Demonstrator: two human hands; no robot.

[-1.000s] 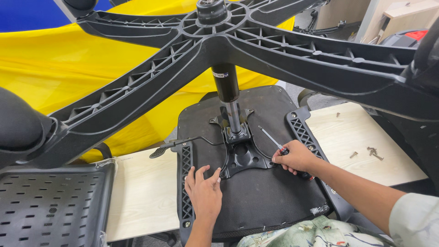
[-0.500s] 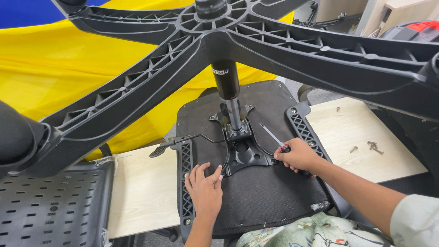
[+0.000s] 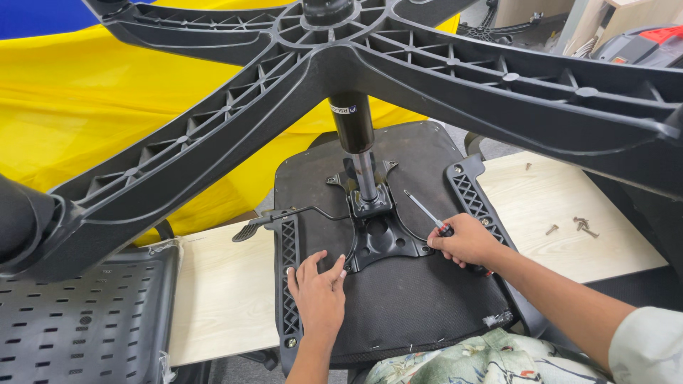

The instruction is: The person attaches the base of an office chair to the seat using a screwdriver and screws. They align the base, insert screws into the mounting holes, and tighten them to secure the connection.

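Closest to me, at the bottom edge, a bit of flowered cloth (image 3: 491, 359) shows, and just past it lies the upturned chair seat (image 3: 398, 306), black underside facing up on a pale wooden board (image 3: 220, 291). My left hand (image 3: 318, 293) rests flat on that underside, fingers spread and holding nothing, fingertips just touching the near left corner of the metal plate (image 3: 380, 238) fixed to the seat's middle. My right hand (image 3: 466, 242) is closed around the dark handle of a screwdriver (image 3: 427, 213), right beside the plate's right edge; the thin shaft slants up and away to the left, its tip apart from the plate, above the seat. To the left, a lever (image 3: 284, 217) runs out from the plate. On the board well to the right of my right hand lie a few loose screws (image 3: 580, 226). From the plate the column (image 3: 359, 142) rises to the star-shaped base (image 3: 356, 57), spreading overhead. Behind hangs yellow cloth (image 3: 85, 107).
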